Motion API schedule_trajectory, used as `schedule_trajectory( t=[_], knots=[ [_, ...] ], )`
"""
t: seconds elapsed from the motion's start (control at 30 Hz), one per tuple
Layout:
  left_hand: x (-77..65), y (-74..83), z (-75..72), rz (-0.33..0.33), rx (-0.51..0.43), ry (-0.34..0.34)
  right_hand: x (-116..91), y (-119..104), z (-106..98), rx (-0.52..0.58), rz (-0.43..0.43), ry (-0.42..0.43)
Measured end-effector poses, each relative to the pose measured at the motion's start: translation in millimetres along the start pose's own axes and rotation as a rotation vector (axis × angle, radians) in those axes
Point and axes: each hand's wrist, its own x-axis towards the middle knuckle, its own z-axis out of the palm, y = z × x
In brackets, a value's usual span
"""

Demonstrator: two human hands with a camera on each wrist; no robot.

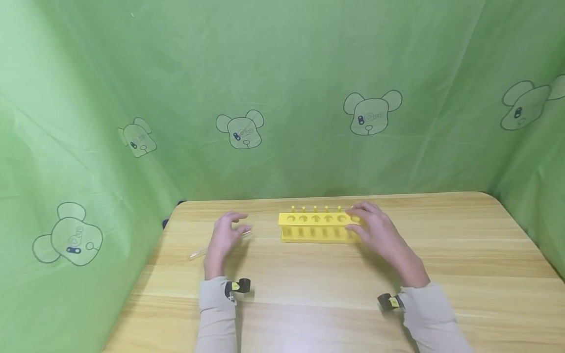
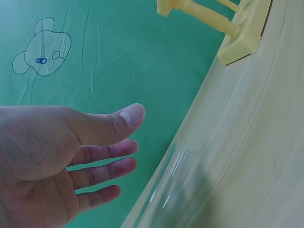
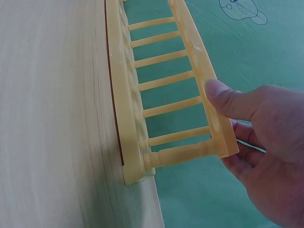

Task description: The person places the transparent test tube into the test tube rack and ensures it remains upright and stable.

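A yellow test tube rack (image 1: 315, 219) stands upright on the wooden table, with a row of holes along its top bar and pegs behind. My right hand (image 1: 378, 230) grips the rack's right end; in the right wrist view the thumb (image 3: 228, 99) lies on the front of the top bar and the fingers reach behind it. To the left of the rack, my left hand (image 1: 224, 239) hovers with relaxed, parted fingers and nothing in them. Below it a clear glass test tube (image 1: 197, 254) lies on the table, partly hidden by that hand.
The wooden table (image 1: 309, 304) has rounded back corners. Green cloth (image 1: 282, 59) printed with bear heads hangs behind it and along both sides. A small black camera is strapped to each wrist over the light sleeves (image 1: 217, 314).
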Motion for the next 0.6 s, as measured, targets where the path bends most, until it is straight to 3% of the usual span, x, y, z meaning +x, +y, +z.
schedule_trajectory(
  t=[0.6],
  knots=[
    [-5.2, -8.7, -1.8, -0.114, -0.004, -0.055, -0.2, -2.4, -1.3, 0.02, 0.009, -0.006]
  ],
)
